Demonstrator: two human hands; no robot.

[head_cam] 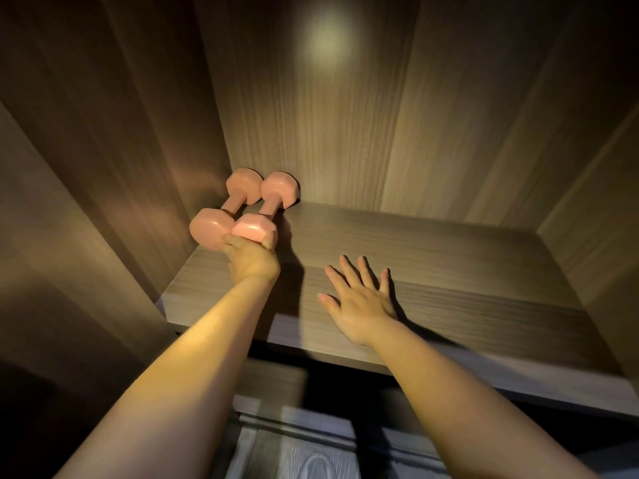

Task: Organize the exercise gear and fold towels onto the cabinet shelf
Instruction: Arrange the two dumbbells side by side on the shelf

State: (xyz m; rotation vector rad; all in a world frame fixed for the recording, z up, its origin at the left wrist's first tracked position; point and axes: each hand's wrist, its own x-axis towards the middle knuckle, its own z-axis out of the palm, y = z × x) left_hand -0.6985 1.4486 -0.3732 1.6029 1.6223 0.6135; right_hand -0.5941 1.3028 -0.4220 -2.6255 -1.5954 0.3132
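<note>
Woodgrain fills the view: an open cabinet compartment, its back panel lit by a round spot of light toward 12 o'clock, with the left side wall at 9 o'clock and the right side wall at 3 o'clock. The floor of the compartment is the cabinet shelf. It holds two pink dumbbells with faceted heads, tucked into the rear left corner at about 10 o'clock from the shelf's middle. They lie side by side and parallel, handles running from the front toward the back panel, heads touching or nearly so. The wall-side dumbbell lies just beside the left side wall. The inner dumbbell lies at its 3 o'clock, far head close against the back panel. The left hand reaches in on a bare forearm and grips the near head of the inner dumbbell, fingers curled round its left edge and thumb hooked on its right edge. The right hand, at about 4 o'clock from the left, stretches palm down over the bare front half of the shelf, fingers straight and fanned apart, thumb out to the left, holding nothing. Whether the palm presses the wood or hovers just over it cannot be told. Below the shelf's front edge, at 6 o'clock, a grey panelled front shows between the forearms.
</note>
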